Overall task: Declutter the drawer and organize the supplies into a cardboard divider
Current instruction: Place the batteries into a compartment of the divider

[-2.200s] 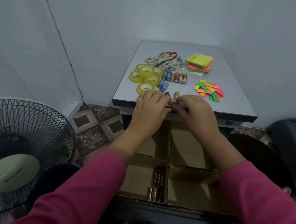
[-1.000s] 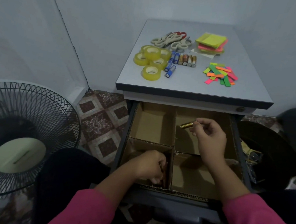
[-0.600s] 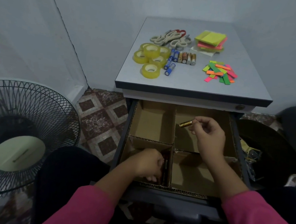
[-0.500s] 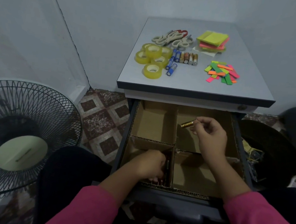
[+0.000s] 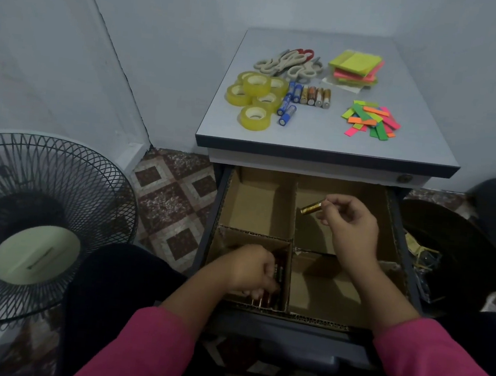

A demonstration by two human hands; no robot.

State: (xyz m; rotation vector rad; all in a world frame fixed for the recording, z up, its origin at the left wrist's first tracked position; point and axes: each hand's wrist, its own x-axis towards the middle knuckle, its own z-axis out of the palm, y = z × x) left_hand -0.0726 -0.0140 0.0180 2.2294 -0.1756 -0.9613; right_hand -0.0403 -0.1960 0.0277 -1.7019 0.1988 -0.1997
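Note:
The open drawer holds a cardboard divider [image 5: 294,220] with four compartments. My left hand [image 5: 251,272] is down in the near left compartment, fingers curled among the batteries [image 5: 277,278] lying there; whether it grips one is hidden. My right hand [image 5: 348,226] hovers over the far right compartment and pinches a gold battery [image 5: 311,207] that points left. On the cabinet top [image 5: 322,134] lie more batteries [image 5: 306,97], several yellow tape rolls [image 5: 254,96], scissors [image 5: 287,63], a stack of sticky notes [image 5: 356,66] and a heap of coloured paper flags [image 5: 371,119].
A black floor fan [image 5: 34,226] stands at the left on the tiled floor. A dark round bin [image 5: 459,259] with scraps sits right of the drawer. My dark-clothed knee [image 5: 120,281] is just left of the drawer front. Walls close in behind the cabinet.
Both hands came down from the cabinet top's front edge to the drawer. The left went into the near left compartment; the right has held its battery still over the far right one.

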